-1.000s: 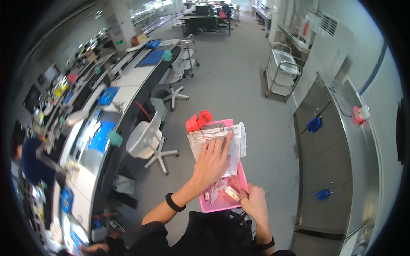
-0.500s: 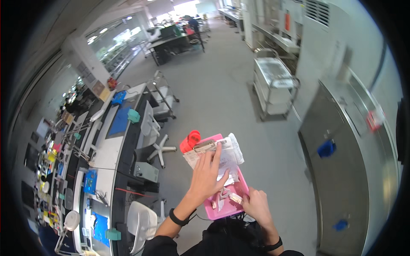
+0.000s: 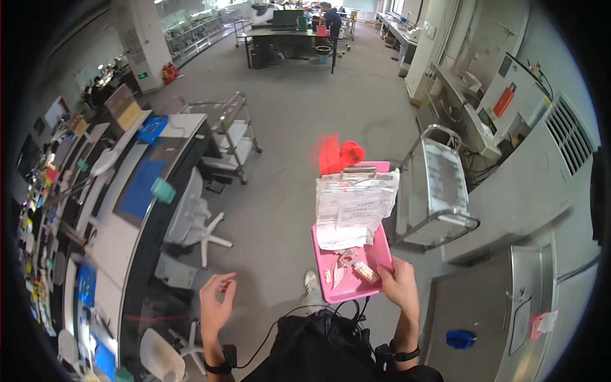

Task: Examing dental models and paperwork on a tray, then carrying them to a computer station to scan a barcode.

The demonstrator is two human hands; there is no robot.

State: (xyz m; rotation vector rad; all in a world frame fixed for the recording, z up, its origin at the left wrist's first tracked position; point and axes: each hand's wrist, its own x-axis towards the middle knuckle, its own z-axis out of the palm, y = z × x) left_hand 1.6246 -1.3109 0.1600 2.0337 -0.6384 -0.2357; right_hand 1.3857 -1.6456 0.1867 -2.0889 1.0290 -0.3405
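A pink tray (image 3: 347, 293) is held out in front of me, its near right edge gripped by my right hand (image 3: 401, 284). Leaning on its far part is a clipboard of printed papers (image 3: 353, 207) with a metal clip (image 3: 358, 172) at the top. Small white pieces and paper scraps (image 3: 364, 272) lie in the tray's near end. Beyond the clip sits a red round piece (image 3: 352, 153) beside a motion-smeared red one, kinds unclear. Off to the left, my left hand (image 3: 217, 301) hangs empty, fingers loosely curled and thumb apart, touching nothing.
A workbench (image 3: 111, 248) with blue mats and white chairs (image 3: 210, 239) runs along the left, a metal cart (image 3: 232, 137) at its far end. On the right stand another metal cart (image 3: 442, 184) and steel cabinets (image 3: 471, 305). A dark desk (image 3: 286, 33) is far ahead.
My left hand has left the papers and dropped away to the left. The right hand keeps the tray, which now sits farther right in view. The carts and bench look closer.
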